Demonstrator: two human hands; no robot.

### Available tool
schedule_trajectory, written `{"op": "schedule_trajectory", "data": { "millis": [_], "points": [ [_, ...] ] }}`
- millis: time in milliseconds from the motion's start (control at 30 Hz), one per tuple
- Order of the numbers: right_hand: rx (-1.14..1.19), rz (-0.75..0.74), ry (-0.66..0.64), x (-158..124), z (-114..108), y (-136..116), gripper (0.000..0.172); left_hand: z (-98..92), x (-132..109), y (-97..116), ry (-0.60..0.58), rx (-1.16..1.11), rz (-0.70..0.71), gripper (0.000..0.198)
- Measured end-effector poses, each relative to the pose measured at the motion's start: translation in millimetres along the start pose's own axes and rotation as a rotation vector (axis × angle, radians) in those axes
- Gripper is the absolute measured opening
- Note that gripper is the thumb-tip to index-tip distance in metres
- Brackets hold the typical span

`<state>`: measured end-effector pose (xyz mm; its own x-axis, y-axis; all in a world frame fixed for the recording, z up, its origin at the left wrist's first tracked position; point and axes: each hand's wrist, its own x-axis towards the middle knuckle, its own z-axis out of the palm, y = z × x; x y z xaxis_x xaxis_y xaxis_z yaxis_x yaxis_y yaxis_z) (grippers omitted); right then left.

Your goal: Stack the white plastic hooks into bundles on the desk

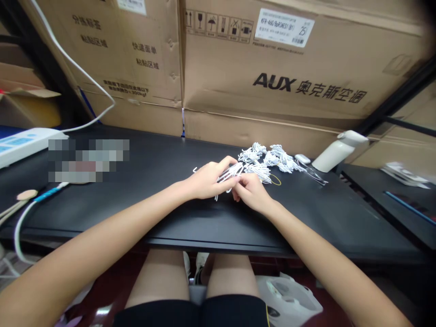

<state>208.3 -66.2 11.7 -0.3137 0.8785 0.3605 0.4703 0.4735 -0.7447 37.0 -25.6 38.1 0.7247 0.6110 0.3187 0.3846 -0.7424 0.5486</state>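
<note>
Near the middle of the black table, my left hand [211, 180] is wrapped round a bundle of thin white hooked pieces [231, 171], whose ends stick out above and below the fingers. My right hand [250, 190] touches the near right side of that bundle, its fingers bent together; what they pinch is too small to tell. Just beyond my right hand lie several more white bundles [281, 159], with a yellow loop [276, 180] beside them. A single white hook [195, 170] lies left of my left hand.
Large cardboard boxes [218, 100] stand behind the black table [163, 227]. A white bottle [335, 152] leans at the back right. At the left are a white power strip [30, 143], a cable [20, 227] and a blurred-out object [85, 161].
</note>
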Motion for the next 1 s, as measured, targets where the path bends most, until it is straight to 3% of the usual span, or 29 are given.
{"op": "schedule_trajectory", "data": {
  "millis": [567, 1000],
  "points": [
    [0.021, 0.025, 0.006, -0.1, 0.3, -2.1, 0.038, 1.4, 0.4, -2.7, -0.01, -0.065, -0.002, 0.044],
    [-0.039, -0.005, -0.006, -0.7, -0.1, -0.1, 0.038, -0.9, -0.5, 0.2, -0.008, 0.07, 0.002, 0.044]
  ]
}}
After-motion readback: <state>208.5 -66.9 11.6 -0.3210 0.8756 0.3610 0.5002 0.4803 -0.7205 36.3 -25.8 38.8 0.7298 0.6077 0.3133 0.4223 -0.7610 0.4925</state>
